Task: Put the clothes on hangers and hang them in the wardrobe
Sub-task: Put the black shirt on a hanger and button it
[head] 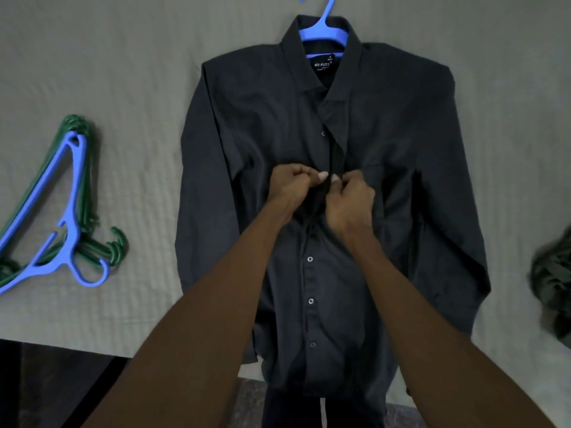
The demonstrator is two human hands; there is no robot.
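So the dark shirt (333, 211) is laid flat on the bed (123, 72), front side up, collar toward the far edge and hem hanging over the near edge. Its long axis runs straight away from the person, so the button line sits dead centre between both arms. A blue hanger (326, 30) is already inside the shoulders, hook poking out past the collar.

Both hands are on the placket at about chest height. Left hand (292, 188) is curled and pinching the fabric edge on its side, right hand (350, 200) is doing the same from the other side, thumbs nearly touching. Looks like a button is being done up there. Whether it's through the hole yet, can't tell, the fingers cover it. The buttons below toward the hem look closed, the one up near the collar looks open.

Neither hand is nearer than the other, they're pretty much level.

No real containers here. Over by the left edge there's a stack of spare hangers (66, 211), green ones with a blue on top. At the right edge there's a bunched green patterned garment (553, 285), probably next in line.
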